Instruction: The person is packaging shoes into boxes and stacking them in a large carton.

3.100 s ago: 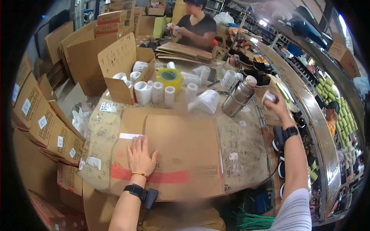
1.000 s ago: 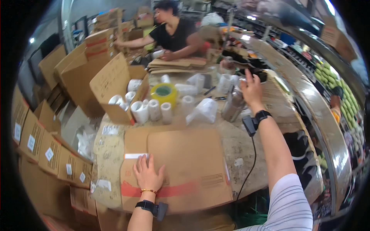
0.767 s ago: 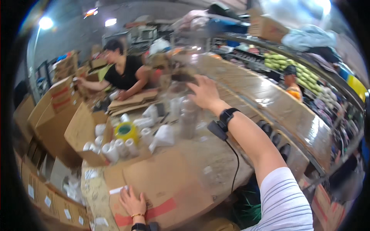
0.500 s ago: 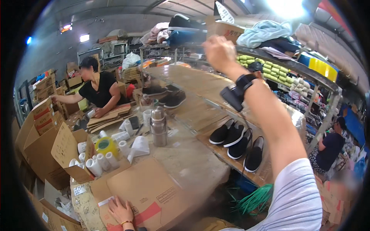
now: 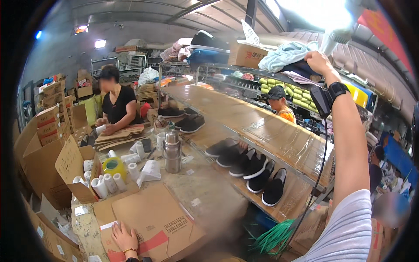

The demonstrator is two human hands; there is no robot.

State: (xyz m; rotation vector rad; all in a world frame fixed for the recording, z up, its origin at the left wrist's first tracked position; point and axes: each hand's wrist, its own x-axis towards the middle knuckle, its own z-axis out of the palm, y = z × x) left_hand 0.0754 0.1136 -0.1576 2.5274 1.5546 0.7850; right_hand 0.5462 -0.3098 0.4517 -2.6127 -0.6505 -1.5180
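My left hand [image 5: 124,238] lies flat with spread fingers on a flattened brown cardboard box [image 5: 152,209] with a red stripe. My right arm is stretched up to the high shelf, and my right hand [image 5: 319,63] is at the right end of a crumpled light blue cloth [image 5: 286,56]. Its fingers are curled; what is in them, if anything, is hidden. A dark device with a cable [image 5: 321,101] is strapped at my right wrist. Beside the cloth stand a small open cardboard box [image 5: 246,53] and, below my hand, some papers [image 5: 299,77].
Black slip-on shoes [image 5: 274,187] line the lower wooden shelf [image 5: 235,183]. A steel thermos [image 5: 173,153], a yellow tape roll [image 5: 114,168] and white label rolls [image 5: 99,187] stand on the table. A person [image 5: 120,105] handles cardboard at left; another [image 5: 281,105] is behind the shelf. Green ties [image 5: 275,236] hang below.
My right hand has moved right from in front of the small box to the cloth. The person at left has drawn an outstretched arm back to a white roll. My left hand stays on the cardboard.
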